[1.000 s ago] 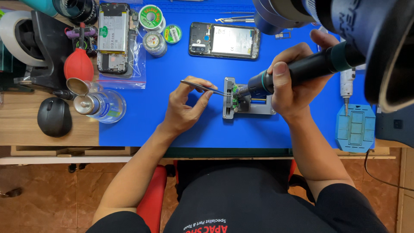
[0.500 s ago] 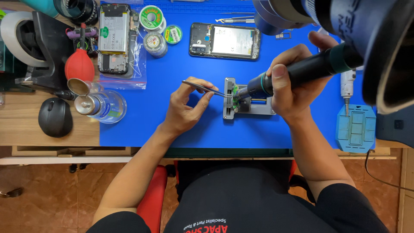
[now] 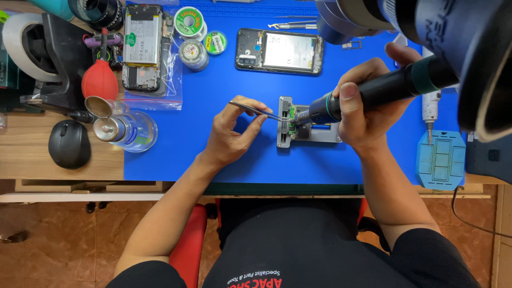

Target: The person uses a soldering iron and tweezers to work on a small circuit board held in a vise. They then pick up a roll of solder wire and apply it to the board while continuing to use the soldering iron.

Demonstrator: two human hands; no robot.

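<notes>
Left hand point(image 3: 232, 136) pinches tweezers point(image 3: 256, 111); right hand point(image 3: 370, 106) grips a hot-air tool point(image 3: 373, 93). Both tips meet from opposite sides at the small board point(image 3: 292, 114) clamped mid-mat point(image 3: 213, 154), tweezers lying left-to-right.

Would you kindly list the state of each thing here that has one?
Left hand: pinching tweezers.
Right hand: gripping the black tool, tip at the board.
Green board: clamped in the grey holder.
Phone: back off, lying flat.
Red blower: upright.
</notes>
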